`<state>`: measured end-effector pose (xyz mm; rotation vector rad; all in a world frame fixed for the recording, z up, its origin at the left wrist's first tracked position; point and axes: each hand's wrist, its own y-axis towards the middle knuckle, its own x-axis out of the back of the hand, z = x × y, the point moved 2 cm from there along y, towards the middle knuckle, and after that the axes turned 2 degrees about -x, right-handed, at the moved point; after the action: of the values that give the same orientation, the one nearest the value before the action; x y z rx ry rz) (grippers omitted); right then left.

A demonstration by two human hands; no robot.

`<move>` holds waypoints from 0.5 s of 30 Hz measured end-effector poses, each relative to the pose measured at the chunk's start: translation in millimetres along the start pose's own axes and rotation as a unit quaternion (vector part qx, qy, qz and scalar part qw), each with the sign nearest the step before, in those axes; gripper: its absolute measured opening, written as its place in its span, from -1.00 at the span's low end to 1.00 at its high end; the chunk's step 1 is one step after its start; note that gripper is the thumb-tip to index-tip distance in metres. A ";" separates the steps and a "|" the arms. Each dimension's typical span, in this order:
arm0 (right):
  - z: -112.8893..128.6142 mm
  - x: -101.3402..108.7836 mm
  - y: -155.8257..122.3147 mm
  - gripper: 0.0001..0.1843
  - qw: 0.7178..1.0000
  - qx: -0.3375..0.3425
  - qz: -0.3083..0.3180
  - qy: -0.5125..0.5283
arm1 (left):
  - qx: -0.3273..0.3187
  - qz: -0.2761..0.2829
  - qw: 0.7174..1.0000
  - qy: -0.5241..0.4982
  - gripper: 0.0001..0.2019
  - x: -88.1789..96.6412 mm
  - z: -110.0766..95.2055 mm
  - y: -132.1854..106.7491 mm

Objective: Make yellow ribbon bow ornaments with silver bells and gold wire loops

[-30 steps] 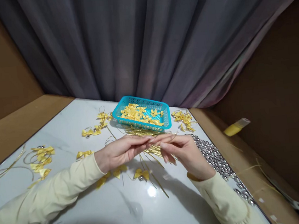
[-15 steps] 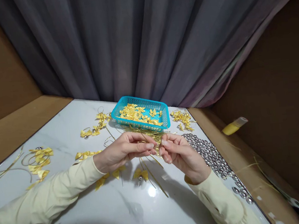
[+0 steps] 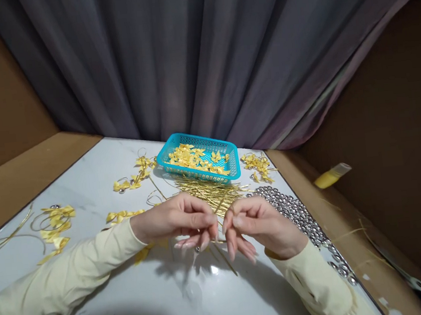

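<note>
My left hand (image 3: 181, 220) and my right hand (image 3: 260, 225) meet almost fingertip to fingertip above the table, in front of a heap of gold cord pieces (image 3: 214, 192). Thumb and forefinger of each hand are pinched, the other fingers loosely spread. A thin gold cord (image 3: 219, 220) seems to run between the two pinches; its ends are hidden by my fingers. Below my hands a few loose gold strands (image 3: 227, 262) lie on the white marbled table (image 3: 165, 302). A yellow ribbon bow (image 3: 143, 254) shows beneath my left wrist.
A turquoise basket (image 3: 236, 165) of yellow bows stands at the back. Silver beads (image 3: 295, 213) spread along the right edge. Finished-looking bow clusters with cord (image 3: 55, 224) lie left, others (image 3: 258, 165) back right. A yellow-filled tube (image 3: 333, 175) lies beyond the right edge.
Both hands have come slightly lower and nearer to me, uncovering more of the gold cord heap. Their lower fingers have spread, while thumbs and forefingers stay pinched.
</note>
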<state>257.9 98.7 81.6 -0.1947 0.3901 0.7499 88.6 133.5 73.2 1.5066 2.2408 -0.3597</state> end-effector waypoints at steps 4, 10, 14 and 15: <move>1.5 -5.3 -9.1 -0.89 0.994 -0.102 0.032 -0.036 | 0.067 0.046 0.991 0.104 -0.85 -0.3 -5.3 -5.8; 7.8 -16.6 -16.0 -0.86 0.989 -0.136 0.000 -0.060 | 0.106 0.077 0.957 0.260 -0.84 -3.2 -13.9 -8.6; 8.2 -19.8 -17.7 -0.79 0.985 -0.150 -0.013 -0.079 | 0.102 0.032 0.955 0.278 -0.86 -3.8 -13.5 -6.7; 7.9 -20.0 -18.0 -0.78 0.984 -0.154 -0.016 -0.084 | 0.100 0.017 0.957 0.272 -0.87 -3.9 -12.9 -6.4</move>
<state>259.3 75.8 97.6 -0.4248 0.1093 0.7863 81.5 133.4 86.3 1.9344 2.6509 -0.1769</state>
